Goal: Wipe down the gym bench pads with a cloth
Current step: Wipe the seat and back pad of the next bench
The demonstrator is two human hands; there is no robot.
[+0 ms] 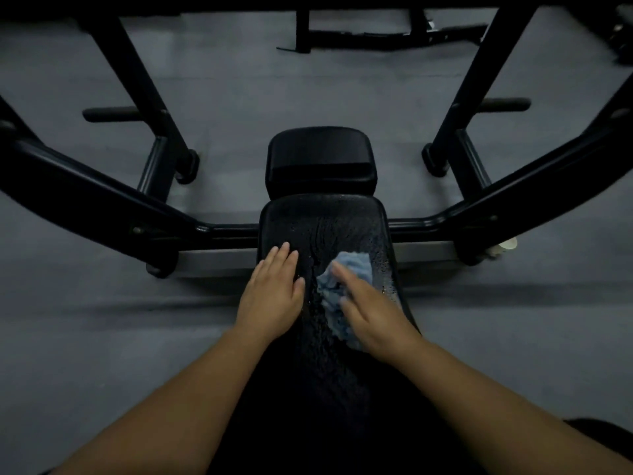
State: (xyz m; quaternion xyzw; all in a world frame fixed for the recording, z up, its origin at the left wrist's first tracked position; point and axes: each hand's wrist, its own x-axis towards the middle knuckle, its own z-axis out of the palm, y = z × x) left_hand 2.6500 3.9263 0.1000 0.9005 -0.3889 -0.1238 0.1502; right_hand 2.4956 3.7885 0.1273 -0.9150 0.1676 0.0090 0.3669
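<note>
A long black bench pad point(325, 228) runs away from me, its surface wet and streaked with droplets. Beyond it sits a smaller black seat pad point(320, 156). A crumpled light blue cloth point(346, 279) lies on the right half of the long pad. My right hand point(373, 313) presses flat on the cloth with straight fingers, slightly blurred. My left hand point(274, 293) rests flat on the pad's left side, fingers straight, beside the cloth and apart from it.
A black steel rack frame point(102, 193) surrounds the bench, with slanted uprights point(137, 84) left and right and a crossbar under the pad. Grey rubber floor point(102, 320) lies on both sides. A pale cup-like object point(507, 246) sits by the right frame foot.
</note>
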